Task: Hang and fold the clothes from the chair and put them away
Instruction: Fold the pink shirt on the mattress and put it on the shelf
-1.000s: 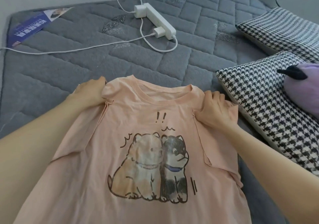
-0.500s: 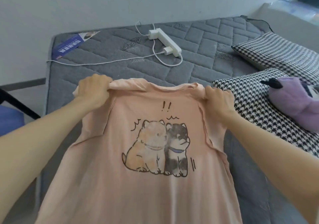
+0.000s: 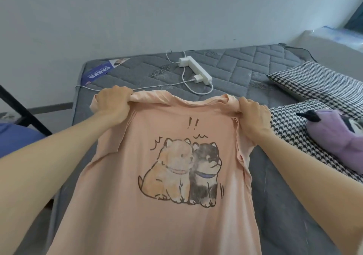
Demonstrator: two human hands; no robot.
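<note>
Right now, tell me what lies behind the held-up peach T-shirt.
Grey quilted mattress shows around the peach dog-print T-shirt; whatever lies on it directly behind the cloth is covered.

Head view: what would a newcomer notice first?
The pink T-shirt with two cartoon dogs fills the centre, held up by its shoulders in the left hand and right hand. Behind it a white power strip lies on the grey mattress, and a purple plush toy rests on a checked pillow at the right.
</note>
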